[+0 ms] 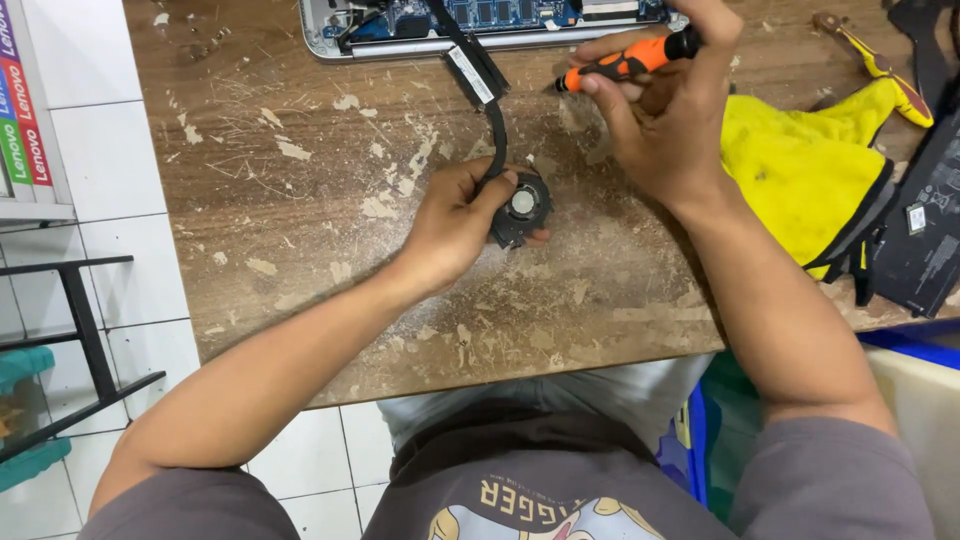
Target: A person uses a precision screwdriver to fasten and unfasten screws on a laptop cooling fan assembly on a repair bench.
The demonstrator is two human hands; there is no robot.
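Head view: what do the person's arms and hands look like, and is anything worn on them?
Both hands, left hand and right hand, are bare: no gloves, rings or watch visible. The forearms are uncovered too. Short grey-mauve sleeves end above the elbows, belonging to a T-shirt with a printed design on the front.

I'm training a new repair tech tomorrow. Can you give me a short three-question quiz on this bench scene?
1. True or false: the left hand holds the round black fan down on the wooden table.
2. What does the right hand grip?
A. yellow cloth
B. orange-handled screwdriver
C. black battery
3. Fill in: the opened laptop lies at the table's ____ edge, seen from the person.

Key: 1 true; 2 B, the orange-handled screwdriver; 3 far.
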